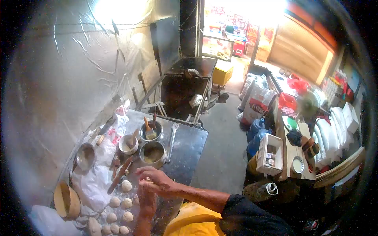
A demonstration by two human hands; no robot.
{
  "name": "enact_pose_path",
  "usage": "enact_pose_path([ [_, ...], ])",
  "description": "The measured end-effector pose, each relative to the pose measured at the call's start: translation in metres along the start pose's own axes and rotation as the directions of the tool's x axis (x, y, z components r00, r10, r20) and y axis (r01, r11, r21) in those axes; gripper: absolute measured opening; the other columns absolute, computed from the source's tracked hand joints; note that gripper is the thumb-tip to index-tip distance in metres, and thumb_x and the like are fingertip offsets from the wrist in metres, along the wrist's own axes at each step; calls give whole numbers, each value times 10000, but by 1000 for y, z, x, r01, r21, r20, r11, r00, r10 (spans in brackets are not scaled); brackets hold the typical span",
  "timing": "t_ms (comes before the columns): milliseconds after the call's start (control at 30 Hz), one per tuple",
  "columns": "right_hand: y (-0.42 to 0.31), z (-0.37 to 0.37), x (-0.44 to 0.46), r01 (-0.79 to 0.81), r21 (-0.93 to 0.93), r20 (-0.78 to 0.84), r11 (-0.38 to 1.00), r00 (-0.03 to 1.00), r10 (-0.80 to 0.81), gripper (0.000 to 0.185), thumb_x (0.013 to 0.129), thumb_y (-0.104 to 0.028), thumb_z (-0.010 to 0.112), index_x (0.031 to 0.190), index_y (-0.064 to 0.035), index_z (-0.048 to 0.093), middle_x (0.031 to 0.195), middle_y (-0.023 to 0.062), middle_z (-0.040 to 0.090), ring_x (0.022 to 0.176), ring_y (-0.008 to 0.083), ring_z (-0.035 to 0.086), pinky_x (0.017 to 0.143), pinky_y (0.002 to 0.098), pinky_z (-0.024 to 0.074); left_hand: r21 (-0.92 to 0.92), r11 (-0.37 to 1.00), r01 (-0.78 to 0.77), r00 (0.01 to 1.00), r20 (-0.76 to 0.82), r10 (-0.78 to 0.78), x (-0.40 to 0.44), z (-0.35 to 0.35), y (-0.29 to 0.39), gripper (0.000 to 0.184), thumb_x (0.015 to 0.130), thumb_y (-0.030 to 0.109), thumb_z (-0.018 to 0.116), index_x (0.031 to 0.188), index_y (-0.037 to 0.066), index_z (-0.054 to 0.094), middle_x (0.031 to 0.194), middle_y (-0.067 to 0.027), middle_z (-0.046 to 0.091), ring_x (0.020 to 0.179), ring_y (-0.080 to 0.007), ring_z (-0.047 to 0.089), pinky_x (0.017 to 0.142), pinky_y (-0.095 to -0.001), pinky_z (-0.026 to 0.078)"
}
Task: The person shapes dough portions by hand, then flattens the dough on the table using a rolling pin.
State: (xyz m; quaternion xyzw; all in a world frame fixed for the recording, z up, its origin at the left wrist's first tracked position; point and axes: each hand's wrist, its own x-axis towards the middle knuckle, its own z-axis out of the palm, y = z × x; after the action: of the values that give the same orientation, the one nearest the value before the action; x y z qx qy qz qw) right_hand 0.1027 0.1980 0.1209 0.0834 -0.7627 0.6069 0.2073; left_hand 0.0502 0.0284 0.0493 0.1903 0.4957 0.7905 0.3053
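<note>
My right hand (157, 178) is bent over my left hand (147, 192), and the two meet above the metal table (183, 151). A small pale bit, which looks like dough, shows between the fingers of both hands. Several round dough balls (126, 185) lie on the floured surface to the left of my hands. A wooden rolling pin (120, 175) rests just beyond them. Farther up are a metal bowl (152, 152), a white bowl (128, 144) and a metal pot with a brush (150, 131).
A whisk (172, 141) lies on the table's right part. At the left are a metal bowl (85, 156), plastic bags (92, 187) and a round wooden container (67, 200). Across the aisle stand a foam box (269, 154), blue bottles (258, 137) and sacks (256, 103).
</note>
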Motion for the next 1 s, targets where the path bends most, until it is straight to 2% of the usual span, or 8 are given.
enact_pose_path([
  [33, 4, 6, -1, 20, -43, -103, 999, 994, -24, 293, 1071, -284, 624, 1163, -18, 703, 1297, 182, 675, 1287, 326, 633, 1040, 450, 530, 273, 961, -48, 998, 52, 36, 4, 10, 6, 512, 1137, 351, 532, 1565, 81, 454, 1528, -109, 549, 1379, -248, 562, 1155, -389, 468],
  [100, 5, 6, -5, -88, 15, -161, 996, 983, 90, 292, 1075, -284, 619, 1159, -16, 701, 1228, 167, 692, 1235, 303, 655, 1018, 435, 538, -384, 914, 134, 991, 53, -123, 2, 33, 11, 536, 1138, 227, 516, 1633, 72, 380, 1595, -110, 496, 1465, -243, 493, 1223, -359, 404],
  [300, -7, 5, -12, -66, 304, -234, 950, 962, 142, 270, 1073, -265, 659, 1095, -2, 711, 996, 58, 714, 910, 120, 622, 796, 332, 521, 104, 994, -29, 997, 74, 22, -2, 21, -3, 585, 1146, 265, 504, 1675, 87, 328, 1686, -117, 401, 1530, -253, 431, 1244, -369, 385],
  [400, -5, -5, -16, -324, 298, -93, 898, 926, 365, 384, 1091, -403, 607, 1098, -44, 744, 1016, 66, 737, 931, 157, 695, 831, 336, 574, 49, 990, -129, 982, 146, 121, -5, 30, -9, 607, 1151, 281, 489, 1686, 72, 294, 1692, -128, 390, 1539, -259, 422, 1252, -379, 376],
  [433, -3, 5, -14, -198, 321, -263, 926, 921, 288, 319, 1088, -308, 641, 1012, -8, 718, 825, 9, 686, 781, 89, 592, 704, 294, 510, -56, 991, -123, 989, 74, 127, -2, 29, -20, 619, 1145, 305, 507, 1682, 75, 301, 1686, -132, 401, 1528, -267, 440, 1247, -385, 384],
  [667, -18, -1, -21, -321, 409, -84, 854, 919, 386, 330, 1090, -324, 635, 970, -31, 728, 853, 11, 698, 775, 85, 617, 688, 274, 520, 117, 993, -33, 995, -93, 44, -10, 64, 26, 568, 1150, 297, 504, 1657, 95, 347, 1582, -120, 504, 1433, -256, 527, 1196, -397, 431],
  [800, 0, 11, -20, -217, 454, -304, 864, 874, 379, 360, 1089, -346, 634, 989, -15, 735, 889, 7, 722, 795, 82, 645, 694, 266, 528, 312, 925, -217, 970, -34, 239, -1, 66, -2, 551, 1147, 263, 512, 1652, 102, 358, 1584, -122, 502, 1439, -269, 523, 1179, -391, 448],
  [1000, 13, 15, -28, -180, 556, -166, 811, 932, 321, 399, 1106, -377, 601, 975, -25, 735, 887, 22, 725, 793, 90, 648, 714, 268, 535, 89, 995, 54, 998, -27, -52, -8, 57, 11, 621, 1137, 372, 526, 1664, 108, 331, 1573, -107, 516, 1411, -256, 544, 1084, -363, 518],
])
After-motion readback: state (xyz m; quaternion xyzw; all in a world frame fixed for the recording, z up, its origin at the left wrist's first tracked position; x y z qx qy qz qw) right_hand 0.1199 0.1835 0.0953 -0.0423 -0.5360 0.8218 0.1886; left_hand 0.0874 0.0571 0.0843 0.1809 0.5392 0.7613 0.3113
